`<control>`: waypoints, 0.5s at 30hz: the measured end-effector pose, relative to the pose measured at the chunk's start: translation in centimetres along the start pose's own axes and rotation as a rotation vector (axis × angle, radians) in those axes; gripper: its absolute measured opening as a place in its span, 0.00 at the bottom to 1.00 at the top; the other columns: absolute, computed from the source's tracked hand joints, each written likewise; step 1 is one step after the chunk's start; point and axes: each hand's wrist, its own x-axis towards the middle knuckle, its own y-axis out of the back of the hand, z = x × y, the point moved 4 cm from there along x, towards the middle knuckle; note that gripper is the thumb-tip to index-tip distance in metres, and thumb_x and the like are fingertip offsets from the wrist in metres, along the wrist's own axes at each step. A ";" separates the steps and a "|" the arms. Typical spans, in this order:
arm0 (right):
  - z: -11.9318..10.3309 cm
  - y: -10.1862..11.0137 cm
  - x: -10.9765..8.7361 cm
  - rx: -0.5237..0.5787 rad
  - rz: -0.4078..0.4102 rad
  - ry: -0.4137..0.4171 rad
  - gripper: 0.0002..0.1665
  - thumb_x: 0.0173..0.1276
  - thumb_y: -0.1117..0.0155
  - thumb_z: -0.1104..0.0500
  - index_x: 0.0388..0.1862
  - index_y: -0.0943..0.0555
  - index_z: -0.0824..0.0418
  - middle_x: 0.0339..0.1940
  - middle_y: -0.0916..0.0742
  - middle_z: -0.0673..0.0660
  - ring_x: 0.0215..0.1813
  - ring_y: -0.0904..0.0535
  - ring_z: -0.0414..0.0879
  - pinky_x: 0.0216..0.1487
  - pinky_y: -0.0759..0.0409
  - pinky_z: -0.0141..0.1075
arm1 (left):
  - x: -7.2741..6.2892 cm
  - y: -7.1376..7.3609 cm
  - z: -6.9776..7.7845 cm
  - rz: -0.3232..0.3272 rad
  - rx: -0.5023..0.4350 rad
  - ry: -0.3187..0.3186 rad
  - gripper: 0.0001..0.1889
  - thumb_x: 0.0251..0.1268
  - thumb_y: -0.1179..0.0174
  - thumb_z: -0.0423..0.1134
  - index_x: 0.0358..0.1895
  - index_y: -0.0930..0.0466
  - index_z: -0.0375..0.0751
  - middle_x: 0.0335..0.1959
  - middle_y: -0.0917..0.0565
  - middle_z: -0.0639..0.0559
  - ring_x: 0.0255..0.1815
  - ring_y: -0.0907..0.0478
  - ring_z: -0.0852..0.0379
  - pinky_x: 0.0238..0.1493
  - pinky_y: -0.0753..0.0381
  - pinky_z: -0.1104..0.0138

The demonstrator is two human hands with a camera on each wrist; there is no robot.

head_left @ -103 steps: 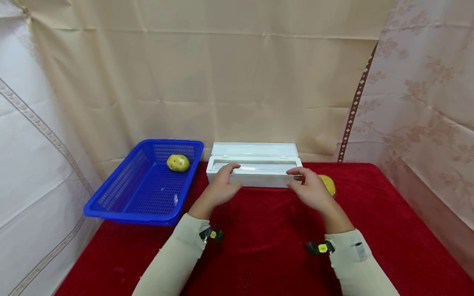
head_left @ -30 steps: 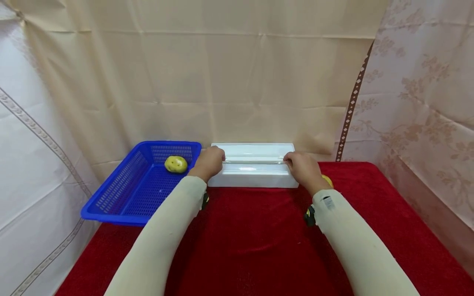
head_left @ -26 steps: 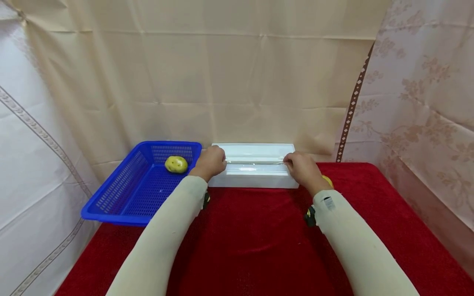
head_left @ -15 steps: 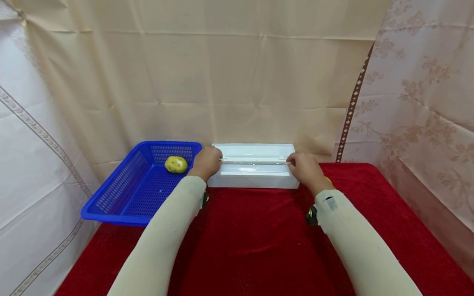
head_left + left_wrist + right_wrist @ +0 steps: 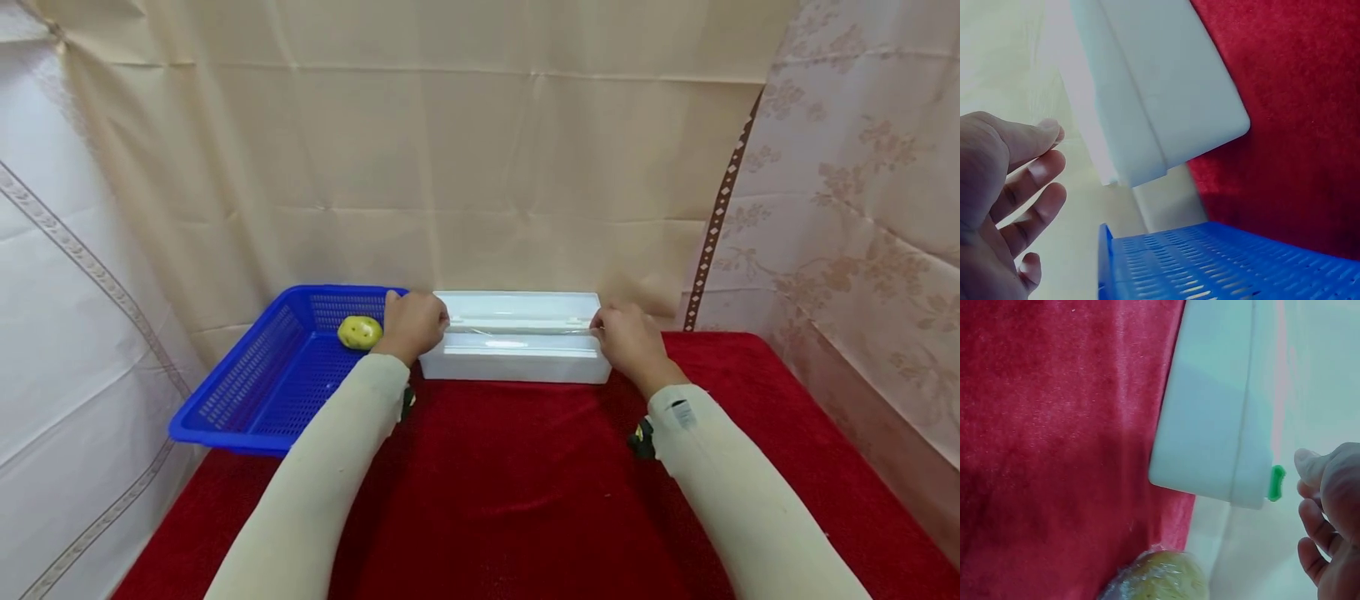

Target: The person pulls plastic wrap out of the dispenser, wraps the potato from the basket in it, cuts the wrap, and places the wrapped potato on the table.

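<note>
A white cling film dispenser [image 5: 517, 368] stands at the back of the table, its lid [image 5: 517, 304] raised. Thin clear cling film [image 5: 517, 332] stretches across its top between both hands. My left hand [image 5: 416, 323] pinches the film's left end between thumb and index finger, the other fingers loosely bent in the left wrist view. At the opposite end, my right hand [image 5: 632, 342] pinches the film in the same way. A small green piece [image 5: 1277, 482] shows at the dispenser's right end. Below it in the right wrist view lies a film-wrapped potato [image 5: 1163, 579], hidden in the head view.
A blue plastic basket [image 5: 225, 439] stands left of the dispenser, close to my left hand and forearm. One yellow potato [image 5: 360, 332] lies inside it. Red cloth [image 5: 510, 500] covers the table, and a beige curtain [image 5: 510, 167] hangs directly behind.
Both hands came from in front of the dispenser with fingers apart to its top, where they took the film's edge. Over the last half second they have spread slightly outward.
</note>
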 end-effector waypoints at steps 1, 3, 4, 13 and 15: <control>0.0 0.2 -0.1 -0.019 0.008 0.002 0.07 0.70 0.34 0.60 0.42 0.11 0.58 0.44 0.15 0.61 0.49 0.19 0.64 0.48 0.21 0.57 | 0.0 0.2 0.0 -0.005 0.001 0.001 0.10 0.70 0.38 0.45 0.30 0.10 0.56 0.34 0.10 0.56 0.40 0.16 0.52 0.54 0.32 0.47; -0.1 0.7 -0.2 -0.047 0.019 0.004 0.07 0.70 0.34 0.61 0.42 0.11 0.57 0.43 0.17 0.61 0.49 0.20 0.64 0.47 0.22 0.58 | -0.1 0.6 0.0 -0.017 0.009 0.007 0.10 0.71 0.38 0.46 0.33 0.08 0.57 0.36 0.09 0.56 0.43 0.16 0.51 0.56 0.33 0.47; -0.1 0.9 -0.2 -0.053 0.018 -0.001 0.06 0.70 0.35 0.61 0.41 0.12 0.56 0.43 0.17 0.61 0.49 0.21 0.64 0.46 0.23 0.58 | -0.1 0.8 0.0 -0.022 0.013 0.011 0.09 0.71 0.38 0.47 0.35 0.08 0.58 0.37 0.09 0.56 0.44 0.15 0.51 0.56 0.33 0.47; -0.2 2.8 -0.4 -0.059 0.030 -0.021 0.06 0.74 0.37 0.58 0.42 0.14 0.54 0.49 0.18 0.61 0.56 0.25 0.63 0.50 0.28 0.57 | -0.3 2.4 -0.6 -0.043 0.003 0.023 0.09 0.73 0.38 0.49 0.41 0.08 0.57 0.43 0.09 0.57 0.49 0.17 0.50 0.57 0.34 0.48; -0.1 3.2 -0.4 -0.057 0.049 -0.016 0.06 0.74 0.37 0.58 0.42 0.14 0.54 0.49 0.18 0.61 0.57 0.25 0.63 0.50 0.28 0.58 | -0.3 2.7 -0.7 -0.043 -0.005 0.028 0.08 0.73 0.38 0.49 0.42 0.08 0.58 0.43 0.10 0.57 0.49 0.18 0.49 0.56 0.35 0.48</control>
